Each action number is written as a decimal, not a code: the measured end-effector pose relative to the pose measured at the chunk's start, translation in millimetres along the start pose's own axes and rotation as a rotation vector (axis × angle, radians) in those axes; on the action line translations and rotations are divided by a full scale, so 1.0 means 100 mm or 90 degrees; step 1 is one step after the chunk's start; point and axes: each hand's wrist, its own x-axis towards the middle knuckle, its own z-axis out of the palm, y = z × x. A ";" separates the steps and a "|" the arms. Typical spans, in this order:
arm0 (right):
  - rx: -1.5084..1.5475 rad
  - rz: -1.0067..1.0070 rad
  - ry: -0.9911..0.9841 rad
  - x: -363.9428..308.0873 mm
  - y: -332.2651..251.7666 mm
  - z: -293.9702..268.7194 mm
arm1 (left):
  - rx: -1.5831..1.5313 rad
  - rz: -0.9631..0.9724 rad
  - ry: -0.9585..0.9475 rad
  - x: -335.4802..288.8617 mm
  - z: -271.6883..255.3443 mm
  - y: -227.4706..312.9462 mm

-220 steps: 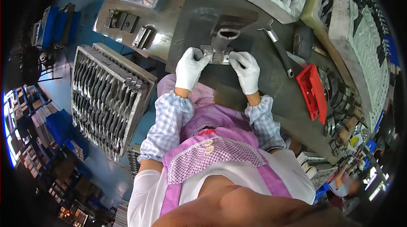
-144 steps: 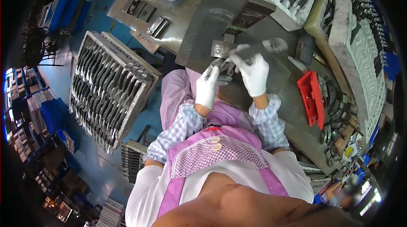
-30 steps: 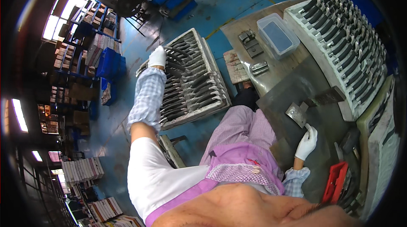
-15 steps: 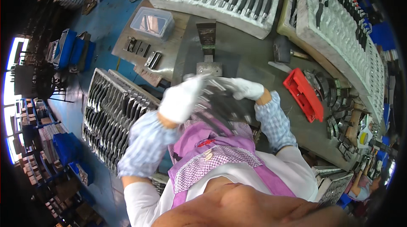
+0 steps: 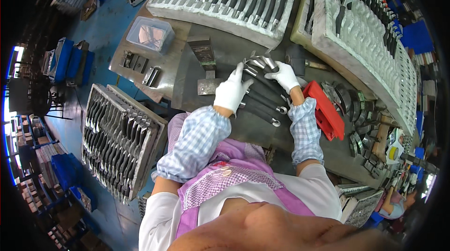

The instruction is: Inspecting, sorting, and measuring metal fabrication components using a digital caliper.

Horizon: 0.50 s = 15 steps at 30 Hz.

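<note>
The gloves (image 5: 229, 94) were white, the sleeves (image 5: 199, 133) blue-and-white checked. The handles (image 5: 258, 113) were black with silvery ends (image 5: 276, 123), the bin (image 5: 323, 111) red

The handles (image 5: 264, 101) look matt black, their metal ends glossy — the gloves (image 5: 229, 94) are white cloth, the red tray (image 5: 324, 111) smooth plastic

I see several slim black handles (image 5: 264, 101), silvery metal at their ends, lying slantwise in a loose bunch on the dark grey worktop (image 5: 258, 133)
</note>
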 end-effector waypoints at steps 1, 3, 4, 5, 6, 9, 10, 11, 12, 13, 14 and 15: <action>-0.053 0.000 0.048 0.00 0.02 0.04 | -0.038 0.037 0.038 -0.11 0.03 -0.06; -0.161 -0.006 0.171 -0.05 0.00 0.11 | -0.088 0.059 0.030 -0.28 0.08 -0.13; -0.170 -0.018 0.183 -0.10 -0.03 0.12 | -0.036 0.105 0.036 -0.35 0.07 -0.15; -0.184 -0.028 0.212 -0.16 -0.10 0.12 | 0.016 0.149 0.048 -0.41 0.04 -0.16; -0.199 -0.026 0.235 -0.24 -0.19 0.12 | 0.070 0.193 0.051 -0.47 -0.01 -0.17; -0.172 -0.081 0.316 -0.68 -0.49 -0.02 | 0.019 0.243 0.172 -0.62 -0.28 -0.22; -0.141 -0.132 0.352 -0.88 -0.58 -0.05 | 0.018 0.234 0.186 -0.69 -0.37 -0.24; -0.034 0.011 0.243 -1.13 -0.65 -0.06 | -0.016 0.214 0.213 -0.77 -0.44 -0.26; 0.086 0.101 0.143 -1.39 -0.71 -0.06 | -0.056 0.158 0.148 -0.87 -0.51 -0.28; 0.047 -0.029 0.079 -1.55 -0.75 0.05 | -0.237 0.101 0.037 -0.96 -0.49 -0.26; 0.024 -0.068 -0.037 -1.72 -0.76 0.16 | -0.415 0.031 -0.060 -1.06 -0.47 -0.27; 0.036 -0.177 -0.074 -1.85 -0.75 0.34 | -0.747 -0.112 -0.236 -1.11 -0.38 -0.26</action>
